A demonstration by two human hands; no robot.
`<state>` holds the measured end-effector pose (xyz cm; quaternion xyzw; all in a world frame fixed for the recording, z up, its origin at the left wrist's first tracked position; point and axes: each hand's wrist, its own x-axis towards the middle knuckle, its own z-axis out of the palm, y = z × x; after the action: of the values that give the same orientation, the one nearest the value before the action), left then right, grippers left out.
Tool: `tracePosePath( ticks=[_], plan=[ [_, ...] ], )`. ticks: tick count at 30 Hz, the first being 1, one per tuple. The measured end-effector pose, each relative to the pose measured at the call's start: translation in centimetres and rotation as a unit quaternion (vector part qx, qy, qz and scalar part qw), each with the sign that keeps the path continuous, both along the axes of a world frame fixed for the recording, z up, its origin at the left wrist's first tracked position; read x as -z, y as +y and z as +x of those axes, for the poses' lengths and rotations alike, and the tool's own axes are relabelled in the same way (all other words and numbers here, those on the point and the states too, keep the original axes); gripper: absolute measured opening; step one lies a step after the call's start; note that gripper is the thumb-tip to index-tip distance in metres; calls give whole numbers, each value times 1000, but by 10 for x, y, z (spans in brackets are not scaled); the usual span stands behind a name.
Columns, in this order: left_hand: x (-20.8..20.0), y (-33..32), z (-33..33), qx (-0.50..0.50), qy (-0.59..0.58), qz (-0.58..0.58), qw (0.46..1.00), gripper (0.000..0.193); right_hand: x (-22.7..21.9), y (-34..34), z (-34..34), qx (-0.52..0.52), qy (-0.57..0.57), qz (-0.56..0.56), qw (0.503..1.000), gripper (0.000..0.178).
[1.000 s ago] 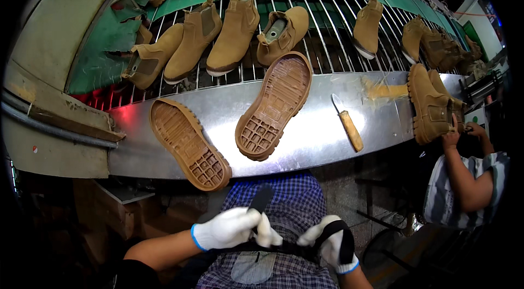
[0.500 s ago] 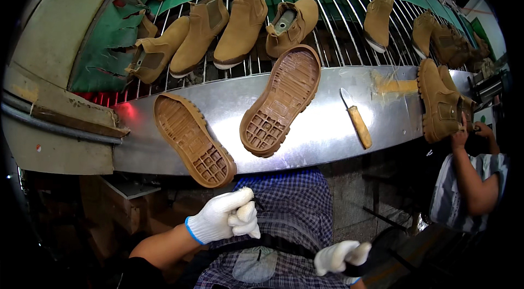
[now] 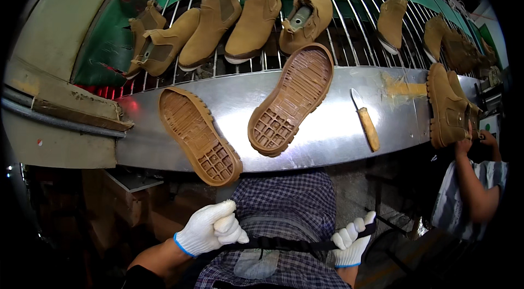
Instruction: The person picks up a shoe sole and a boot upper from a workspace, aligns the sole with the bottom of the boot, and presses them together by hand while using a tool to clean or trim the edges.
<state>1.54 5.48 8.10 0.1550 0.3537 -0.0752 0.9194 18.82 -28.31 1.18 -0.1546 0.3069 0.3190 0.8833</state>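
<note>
A black strap (image 3: 297,245) runs across my waist, over a blue checked apron (image 3: 286,199). Both my hands wear white knit gloves with blue cuffs. At the strap's left end my left hand (image 3: 210,229) is closed on it. My right hand (image 3: 351,241) has its fingers wrapped round the other end, thumb up. Ahead of them, two brown rubber soles lie on the metal counter (image 3: 229,92), hollow side up. The left sole (image 3: 199,136) juts over the near edge; the right sole (image 3: 292,100) lies farther in.
A wooden-handled knife (image 3: 367,125) lies right of the soles. Several tan ankle boots (image 3: 254,21) stand or lie on the wire rack (image 3: 349,32) behind. At the far right another person's hand (image 3: 464,144) touches a pair of boots (image 3: 445,106). A beige machine housing (image 3: 49,48) borders the left.
My right hand has risen and moved slightly right, and the strap now stretches visibly between my hands. My left hand has moved lower and left. The view has shifted a little.
</note>
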Motion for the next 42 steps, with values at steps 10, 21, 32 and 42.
tracePosePath(
  ticks=[10, 21, 32, 42],
  plan=[
    [-21, 50, -19, 138, -41, 216, 966, 41, 28, -62, 28, -15, -80, -134, 988, 58],
    [-10, 74, -95, 56, 196, 599, 774, 17, -43, 8, 151, -59, -485, -608, 626, 23],
    [90, 179, 6, -175, 260, 824, 473, 80, -39, 283, 171, -149, -703, -638, 275, 77],
    [75, 235, 66, -113, 92, 713, 686, 55, 11, 271, 139, -158, -684, -611, 366, 75]
  ],
)
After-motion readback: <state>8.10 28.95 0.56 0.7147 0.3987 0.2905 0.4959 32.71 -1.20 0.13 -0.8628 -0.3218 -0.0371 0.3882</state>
